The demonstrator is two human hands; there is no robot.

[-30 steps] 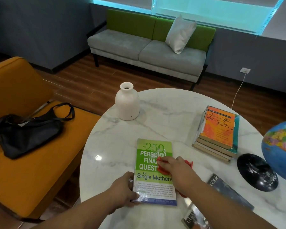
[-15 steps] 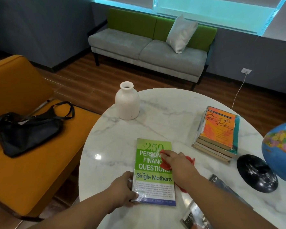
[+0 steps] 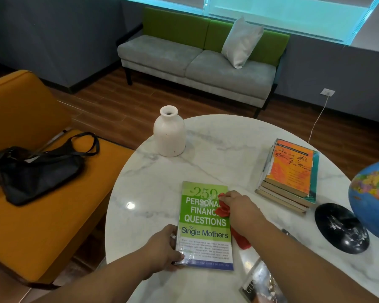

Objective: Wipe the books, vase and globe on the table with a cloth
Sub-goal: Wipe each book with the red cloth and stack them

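Green cover facing up, the paperback (image 3: 206, 224) lies flat on the near part of the round white marble table (image 3: 228, 149). On its right edge, upper half, the right hand (image 3: 239, 206) has its fingers curled over a bunched red cloth (image 3: 224, 210) and presses it to the cover. The cloth's tail runs back under the wrist onto the tabletop just beside the book. At the lower left corner the left hand (image 3: 162, 250) grips the book, thumb on the cover, fingers curled round the left edge.

Rest of table: white vase (image 3: 169, 132) upright at the far left rim, well apart from the paperback. A book stack (image 3: 289, 176) with an orange cover on top sits to the right. The globe (image 3: 372, 197) is cut off by the right frame edge, its black round base (image 3: 341, 228) near the stack. One glossy book (image 3: 260, 285) lies at the near edge, partly out of frame.

Off table: orange seat (image 3: 42, 226) on the left with a black bag (image 3: 37, 169) on it. A grey sofa (image 3: 195, 66) with a green back and a white pillow (image 3: 241, 42) stands at the far wall.
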